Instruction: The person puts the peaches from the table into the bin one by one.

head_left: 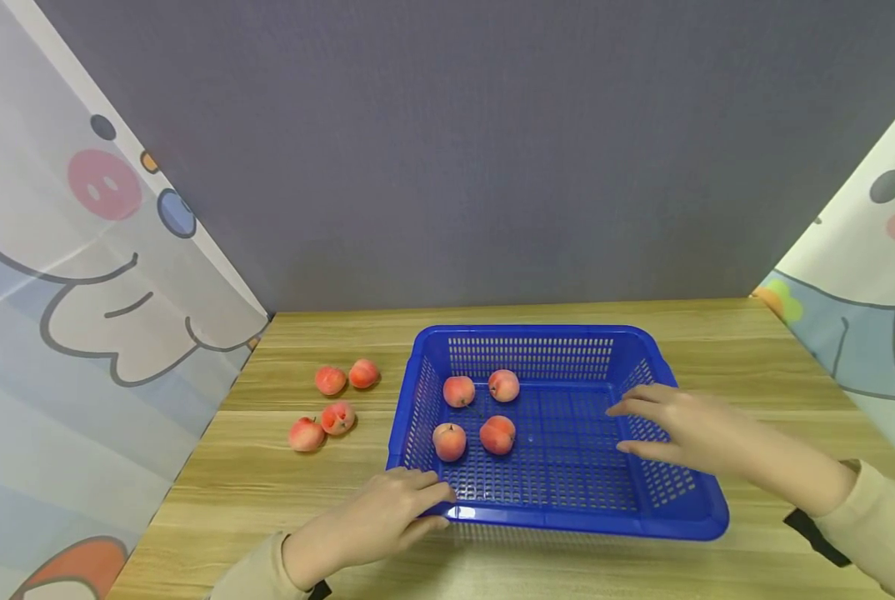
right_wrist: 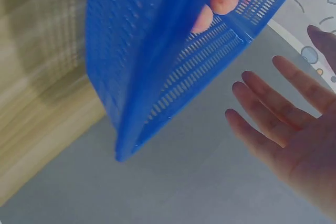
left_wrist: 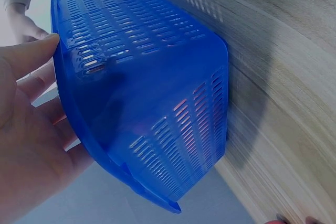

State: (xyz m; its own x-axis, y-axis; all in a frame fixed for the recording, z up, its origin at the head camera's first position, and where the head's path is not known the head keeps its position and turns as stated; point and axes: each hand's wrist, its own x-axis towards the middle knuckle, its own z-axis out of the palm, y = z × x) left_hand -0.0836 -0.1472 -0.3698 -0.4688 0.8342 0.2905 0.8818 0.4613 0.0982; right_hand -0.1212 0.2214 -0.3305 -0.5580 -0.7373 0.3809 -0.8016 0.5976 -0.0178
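A blue plastic basket [head_left: 590, 518] with slotted walls sits on the wooden table. Several red-and-yellow peaches [head_left: 497, 435] lie in its left half. At the basket's near left corner, my left hand [head_left: 395, 510] grips the rim; in the left wrist view the thumb [left_wrist: 39, 51] is on the outer side and the other fingers pass behind the rim. My right hand [head_left: 691, 429] hovers over the basket's right side, with its fingers spread and nothing in them. The right wrist view shows those fingers [right_wrist: 262, 106] apart from the basket wall.
Several more peaches [head_left: 338, 418] lie on the table [head_left: 252, 492] left of the basket. A grey panel [head_left: 462, 167] stands along the table's back edge. Cartoon-printed sheets [head_left: 65, 275] hang at the left and right sides.
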